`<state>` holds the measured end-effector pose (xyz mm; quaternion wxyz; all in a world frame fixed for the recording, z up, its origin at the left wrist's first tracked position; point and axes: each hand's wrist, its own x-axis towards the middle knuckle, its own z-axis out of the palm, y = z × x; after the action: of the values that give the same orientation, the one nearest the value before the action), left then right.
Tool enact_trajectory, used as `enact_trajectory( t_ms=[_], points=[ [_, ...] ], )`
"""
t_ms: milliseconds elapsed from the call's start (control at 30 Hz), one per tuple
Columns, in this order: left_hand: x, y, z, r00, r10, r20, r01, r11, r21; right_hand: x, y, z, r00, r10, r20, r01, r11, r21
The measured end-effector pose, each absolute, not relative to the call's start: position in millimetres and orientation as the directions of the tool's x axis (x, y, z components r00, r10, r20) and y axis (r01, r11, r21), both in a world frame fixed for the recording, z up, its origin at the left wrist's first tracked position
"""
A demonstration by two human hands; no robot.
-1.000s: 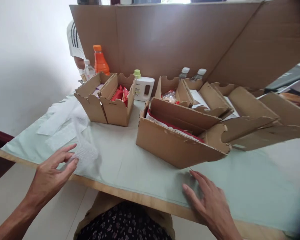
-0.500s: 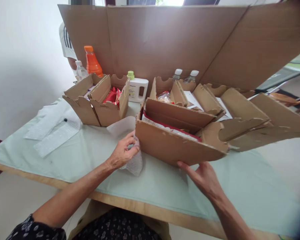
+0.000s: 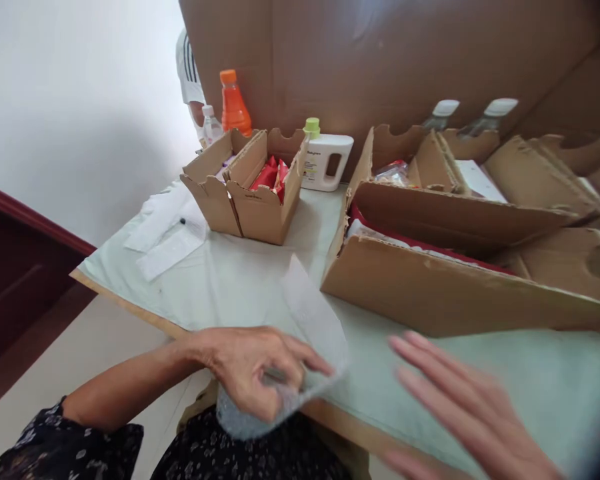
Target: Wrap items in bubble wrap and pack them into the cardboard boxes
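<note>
My left hand grips a strip of bubble wrap at the table's near edge. One end of the strip lies on the cloth, while the other curls down below the fingers. To the right, my right hand is blurred by motion, its fingers stretched out and holding nothing. It hovers over the cloth, in front of and apart from the long cardboard box. Inside that box I see a dark red edge and something pale, partly hidden by the front wall.
Two joined cardboard boxes hold red packets. Behind them stand an orange bottle and a white jug. More bubble wrap strips lie at left. A tall cardboard panel rises at the back; a person's sleeve shows beside it.
My left hand has drawn the bubble wrap away from the box toward me. My right hand has let go of the box and moved nearer. The view has swung left.
</note>
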<state>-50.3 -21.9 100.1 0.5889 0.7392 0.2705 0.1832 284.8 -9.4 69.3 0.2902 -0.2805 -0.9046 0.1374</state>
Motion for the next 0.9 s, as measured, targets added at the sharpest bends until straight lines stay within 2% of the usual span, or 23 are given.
enact_trajectory(
  t_ms=[67, 100, 133, 200, 300, 400, 500, 533, 600, 667, 733, 767, 833, 900],
  points=[
    [-43, -29, 117, 0.881, 0.472, -0.024, 0.102, -0.140, 0.985, 244, -9, 90, -0.834, 0.434, 0.340, 0.245, 0.844, -0.478],
    [-44, -33, 126, 0.896, 0.443, -0.028, 0.089, -0.118, 0.989, 231, -5, 96, -0.882, 0.405, 0.240, 0.224, 0.809, -0.544],
    [-49, -37, 136, 0.890, 0.452, -0.053, 0.108, -0.098, 0.989, 224, 0, 99, -0.913, 0.386, 0.135, 0.228, 0.755, -0.615],
    [-69, -42, 152, 0.813, 0.558, -0.163, 0.251, -0.084, 0.964, 228, 8, 97, -0.924, 0.378, -0.061, 0.296, 0.605, -0.739],
    [-107, -38, 159, 0.592, 0.748, -0.299, 0.554, -0.108, 0.826, 258, 14, 94, -0.857, 0.466, -0.219, 0.410, 0.359, -0.839],
    [-123, -13, 140, 0.474, 0.811, -0.344, 0.690, -0.100, 0.717, 284, 26, 93, -0.712, 0.639, -0.289, 0.520, 0.204, -0.829],
    [-114, 13, 104, 0.330, 0.864, -0.381, 0.830, -0.074, 0.552, 299, 44, 76, -0.538, 0.809, -0.239, 0.661, 0.228, -0.715],
    [-110, 17, 92, 0.271, 0.897, -0.348, 0.886, -0.092, 0.455, 303, 48, 67, -0.453, 0.875, -0.173, 0.737, 0.258, -0.625],
    [-103, 16, 73, 0.198, 0.968, -0.153, 0.955, -0.155, 0.254, 311, 47, 49, -0.297, 0.954, 0.047, 0.875, 0.291, -0.386],
    [-100, 3, 62, 0.203, 0.969, 0.138, 0.967, -0.221, 0.127, 312, 35, 38, -0.260, 0.925, 0.278, 0.928, 0.319, -0.192],
    [-95, -14, 54, 0.257, 0.900, 0.352, 0.951, -0.300, 0.072, 298, 18, 36, -0.338, 0.845, 0.414, 0.896, 0.423, -0.131],
    [-89, -21, 50, 0.300, 0.866, 0.399, 0.935, -0.350, 0.055, 285, 11, 37, -0.400, 0.802, 0.444, 0.857, 0.499, -0.129],
    [-74, -30, 38, 0.424, 0.822, 0.380, 0.882, -0.470, 0.032, 251, 3, 38, -0.539, 0.724, 0.431, 0.753, 0.643, -0.140],
    [-58, -32, 22, 0.547, 0.797, 0.257, 0.820, -0.572, 0.028, 218, 5, 33, -0.660, 0.672, 0.337, 0.663, 0.731, -0.159]
  ],
)
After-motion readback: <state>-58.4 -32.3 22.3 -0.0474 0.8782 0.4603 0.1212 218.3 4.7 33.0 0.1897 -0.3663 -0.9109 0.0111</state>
